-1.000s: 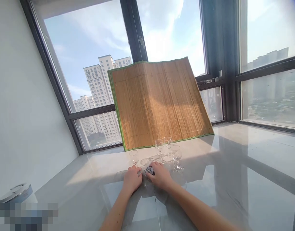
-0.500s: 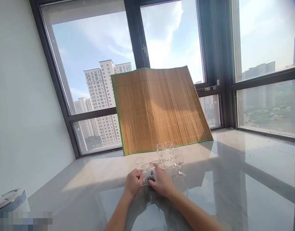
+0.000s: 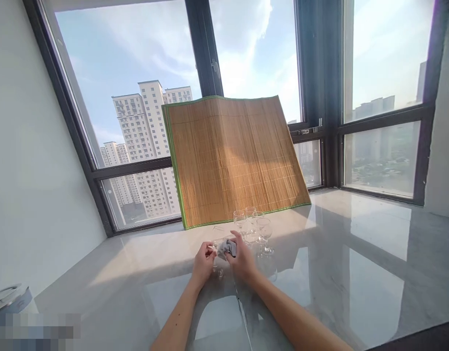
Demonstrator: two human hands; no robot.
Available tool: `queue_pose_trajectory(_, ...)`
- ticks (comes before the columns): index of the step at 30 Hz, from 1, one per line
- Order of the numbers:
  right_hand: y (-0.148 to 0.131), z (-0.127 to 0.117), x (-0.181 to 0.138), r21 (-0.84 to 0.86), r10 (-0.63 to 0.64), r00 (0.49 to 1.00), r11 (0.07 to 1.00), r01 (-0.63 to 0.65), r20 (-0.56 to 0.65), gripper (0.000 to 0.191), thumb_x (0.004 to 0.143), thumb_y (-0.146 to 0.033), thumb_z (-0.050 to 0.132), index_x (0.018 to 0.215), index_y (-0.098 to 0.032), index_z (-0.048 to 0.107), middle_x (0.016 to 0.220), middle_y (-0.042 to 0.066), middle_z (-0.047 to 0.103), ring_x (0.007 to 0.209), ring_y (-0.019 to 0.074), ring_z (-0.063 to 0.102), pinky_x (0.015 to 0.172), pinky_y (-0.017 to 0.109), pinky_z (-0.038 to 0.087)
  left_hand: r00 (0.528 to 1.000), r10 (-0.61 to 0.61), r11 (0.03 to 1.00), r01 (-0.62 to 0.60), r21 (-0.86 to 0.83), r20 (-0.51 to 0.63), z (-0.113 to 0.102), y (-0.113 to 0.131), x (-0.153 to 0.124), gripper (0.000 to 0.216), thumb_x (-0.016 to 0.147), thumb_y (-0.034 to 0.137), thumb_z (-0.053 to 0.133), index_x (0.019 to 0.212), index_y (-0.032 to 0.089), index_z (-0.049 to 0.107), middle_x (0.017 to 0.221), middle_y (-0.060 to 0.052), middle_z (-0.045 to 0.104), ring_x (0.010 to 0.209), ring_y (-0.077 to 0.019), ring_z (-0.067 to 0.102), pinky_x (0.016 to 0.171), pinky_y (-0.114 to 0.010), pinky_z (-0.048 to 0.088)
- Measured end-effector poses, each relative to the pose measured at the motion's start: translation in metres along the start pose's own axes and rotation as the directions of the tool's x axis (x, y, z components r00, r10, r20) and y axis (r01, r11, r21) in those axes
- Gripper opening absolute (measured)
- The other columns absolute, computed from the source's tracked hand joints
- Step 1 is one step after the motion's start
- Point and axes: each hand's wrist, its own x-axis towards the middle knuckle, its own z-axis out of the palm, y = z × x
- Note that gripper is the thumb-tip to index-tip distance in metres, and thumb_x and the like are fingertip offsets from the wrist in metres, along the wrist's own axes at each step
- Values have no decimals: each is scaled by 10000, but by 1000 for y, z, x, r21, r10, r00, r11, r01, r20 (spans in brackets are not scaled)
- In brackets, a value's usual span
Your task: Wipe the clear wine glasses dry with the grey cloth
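In the head view my left hand (image 3: 203, 264) is closed, its fingertips pinching a clear stemmed glass (image 3: 216, 242). Much of that glass is hard to see against the pale surface. Bunched in my right hand (image 3: 243, 261) is a grey cloth (image 3: 227, 248), held close against the glass, with the index finger reaching past it. Just beyond my right hand, several more clear stemmed glasses (image 3: 264, 230) stand upright in a close group.
Under everything lies a glossy, pale marble-look surface (image 3: 136, 282). A green-edged bamboo mat (image 3: 235, 156) leans against the dark window frame (image 3: 136, 170) behind the glasses. At the lower left stands a white lidded container (image 3: 12, 300), partly blurred out.
Both hands have risen slightly off the surface with the glass and cloth. The glass appears more tilted now. The view has shifted, bringing more of the right wall in.
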Motion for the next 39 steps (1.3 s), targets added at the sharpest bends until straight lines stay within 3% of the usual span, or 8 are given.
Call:
queue_pose_trajectory(3,-7,-12,0,-45,-70,978,997,62,-198,628,784,-152,557,1378,-227,365,1059,65,659,970,230,634,830,356,511,1000,22,997,-20,76,-19,-2,0,-3,309,800,367,539,1039,190,619,806,-18,669,758,-177,624,749,-293,483)
queue_pose_trajectory(5,-13,-16,-2,-94,-135,954,989,113,-267,624,790,-131,546,1383,-225,379,1093,85,656,1035,244,620,866,374,514,1000,10,990,-12,139,17,-5,0,-5,314,785,349,553,1030,178,648,819,-27,681,746,-175,618,736,-288,475)
queue_pose_trajectory(10,-20,-14,-6,-153,-203,937,974,165,-283,632,766,-77,536,1365,-232,412,1096,85,657,1056,249,613,879,377,524,993,42,955,-71,287,106,-10,5,-9,252,767,267,562,954,176,704,811,-25,675,735,-159,586,723,-270,438)
queue_pose_trajectory(14,-14,-10,-1,-141,-183,939,979,147,-291,614,735,-62,546,1317,-240,461,1050,71,664,994,241,636,851,360,534,985,125,906,-163,391,119,-11,9,-8,147,768,244,550,724,186,678,702,-7,608,700,-157,537,677,-262,387)
queue_pose_trajectory(24,3,-14,13,-73,-31,936,997,5,-350,524,773,-142,529,1285,-237,467,1046,61,663,974,230,627,866,378,497,996,91,954,-92,286,19,-10,5,-5,112,732,254,583,756,193,673,765,-20,641,741,-175,574,713,-278,425)
queue_pose_trajectory(29,5,-18,15,-33,54,947,997,-68,-317,512,775,-191,533,1280,-224,453,1038,61,663,951,237,629,844,371,485,996,87,962,-80,260,-14,-10,3,-4,101,710,223,587,758,195,672,795,-24,651,785,-178,597,751,-280,445)
queue_pose_trajectory(39,0,-15,13,253,162,984,957,-139,-70,513,683,-203,554,1189,-216,468,820,-12,657,721,180,605,703,293,452,999,31,958,-25,285,-17,-9,-2,0,205,724,199,623,870,214,765,893,-39,710,883,-195,635,824,-309,470)
